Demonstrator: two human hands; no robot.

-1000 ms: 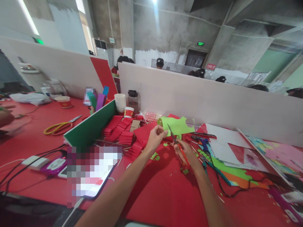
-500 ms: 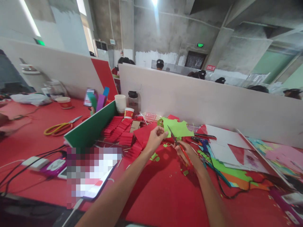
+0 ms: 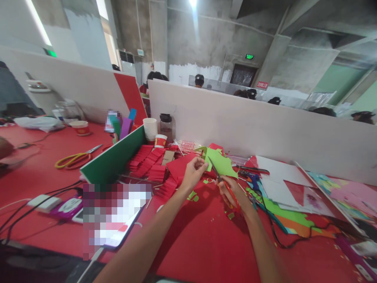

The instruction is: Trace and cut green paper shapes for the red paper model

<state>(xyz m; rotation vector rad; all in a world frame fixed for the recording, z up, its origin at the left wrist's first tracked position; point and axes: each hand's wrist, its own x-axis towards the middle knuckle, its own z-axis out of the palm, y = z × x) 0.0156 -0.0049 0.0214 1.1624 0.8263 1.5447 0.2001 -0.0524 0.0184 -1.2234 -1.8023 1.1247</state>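
My left hand (image 3: 195,169) pinches the left edge of a light green sheet of paper (image 3: 222,162) with cut, curved edges. In my right hand (image 3: 231,192) is a pair of scissors (image 3: 226,188) with orange-red handles, its dark blades pointing up and left against the green paper. Whether the blades are parted is too small to tell. Small green paper scraps (image 3: 193,195) lie on the red table below my hands. Folded red paper pieces (image 3: 147,157) are heaped to the left of the paper.
A phone (image 3: 126,220) with a lit screen rests at front left, beside a green divider (image 3: 114,157). Behind stand a white cup (image 3: 150,129) and a dark-lidded bottle (image 3: 166,125). White sheets (image 3: 273,188) and a black cable (image 3: 277,236) lie right. Yellow-handled scissors (image 3: 73,159) lie far left.
The green paper has turned and tilted, its right end now lower and nearer my right hand. Both hands and the scissors stay nearly in place.
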